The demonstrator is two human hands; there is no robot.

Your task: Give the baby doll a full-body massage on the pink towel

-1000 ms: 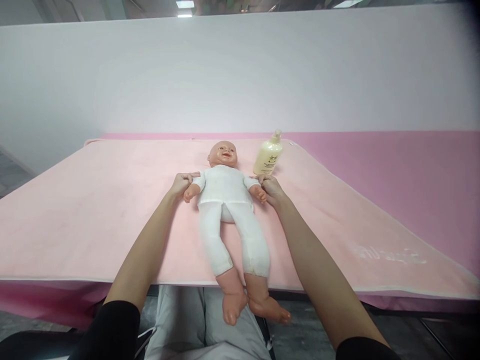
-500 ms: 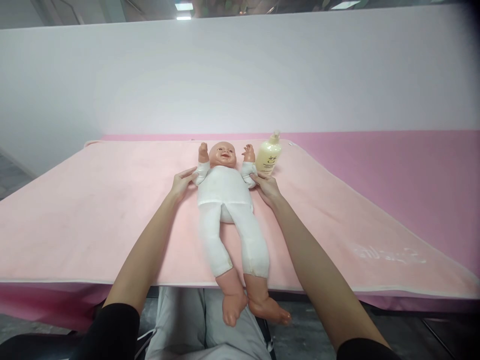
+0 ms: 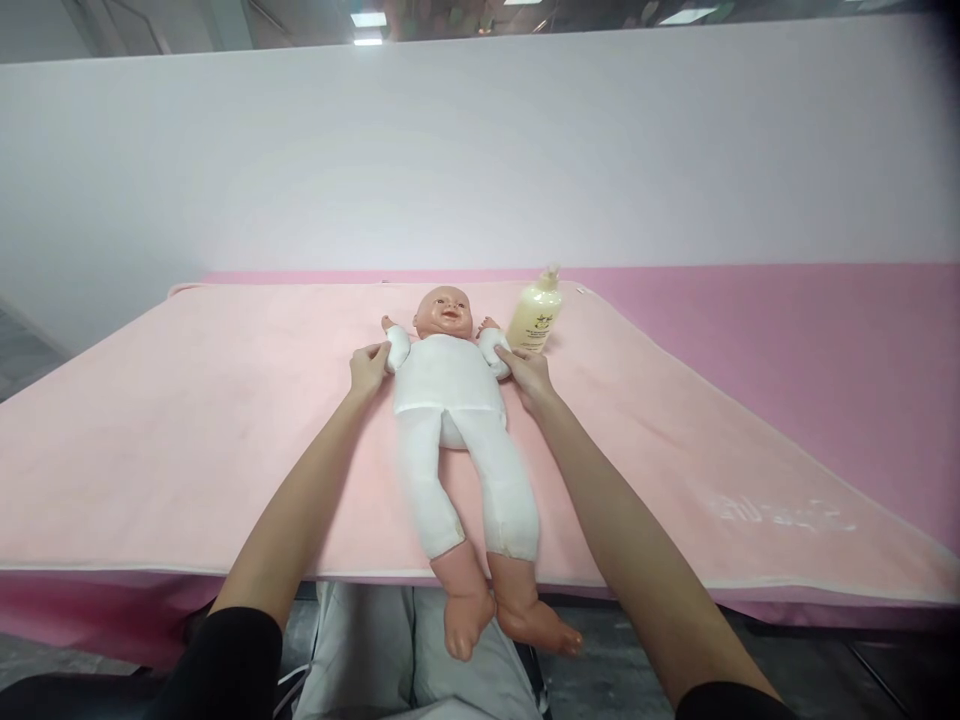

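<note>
A training or demonstration room, by the look of it — a long table (image 3: 787, 330) draped in pink cloth with a paler pink mat (image 3: 187, 420) on top, a plain white partition (image 3: 480, 150) behind, and office-style ceiling light panels (image 3: 369, 19) above. A practice baby doll (image 3: 450, 400) and a pump bottle (image 3: 535, 314) — infant-care setup.

Your doll (image 3: 450, 400), in white clothes, lies face up mid-table, head toward the far edge, arms raised beside its head, bare feet overhanging the near edge.
</note>
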